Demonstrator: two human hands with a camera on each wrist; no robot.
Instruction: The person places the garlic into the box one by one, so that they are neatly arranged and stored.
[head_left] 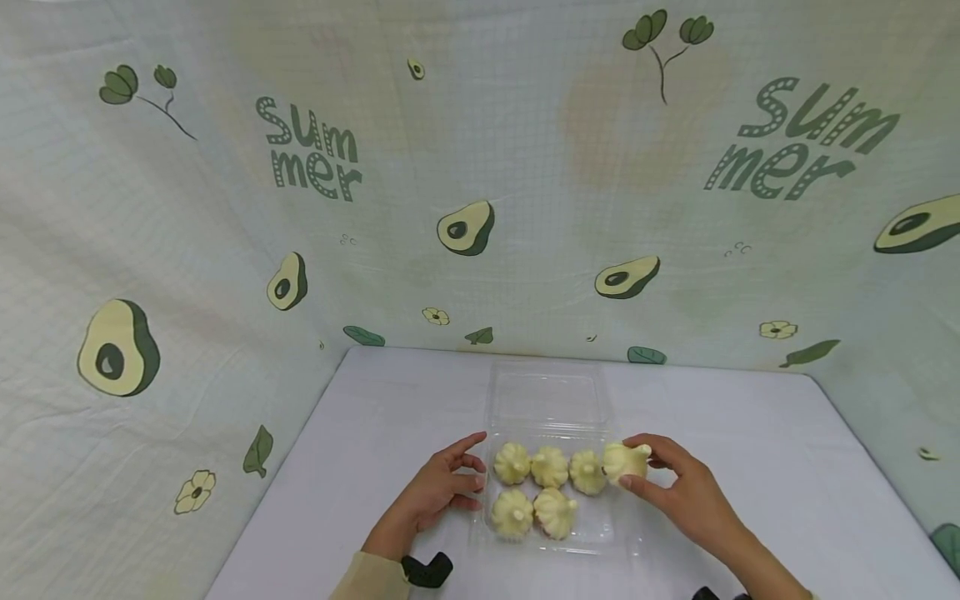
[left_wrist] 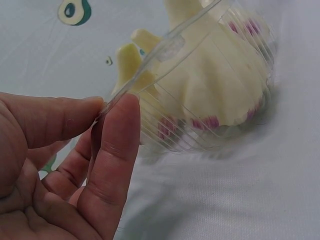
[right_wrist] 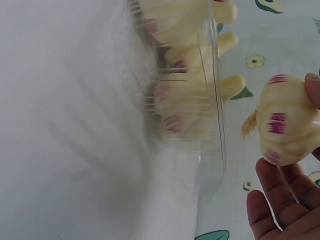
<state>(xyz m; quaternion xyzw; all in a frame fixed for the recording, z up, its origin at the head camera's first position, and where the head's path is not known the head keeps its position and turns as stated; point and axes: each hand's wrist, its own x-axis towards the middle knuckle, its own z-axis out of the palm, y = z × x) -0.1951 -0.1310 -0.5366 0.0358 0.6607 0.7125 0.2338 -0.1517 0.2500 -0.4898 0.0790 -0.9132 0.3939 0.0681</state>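
Observation:
A clear plastic clamshell box (head_left: 596,529) lies on the table with several garlic bulbs (head_left: 512,513) in its tray, three in the back row and two in the front row. My left hand (head_left: 441,493) is at the box's left side; the left wrist view shows thumb and finger pinching its clear rim (left_wrist: 131,82). My right hand (head_left: 686,492) holds another garlic bulb (head_left: 622,462) between thumb and fingers, over the tray's right edge. In the right wrist view that held bulb (right_wrist: 287,127) has purple streaks and a tuft of roots, and hangs apart from the box wall.
The box's open lid (head_left: 547,396) lies flat behind the tray. White cloth covers the table (head_left: 750,467). A printed curtain (head_left: 525,167) with avocados and lettering rises at the back and both sides. Black straps (head_left: 427,571) are at the wrists.

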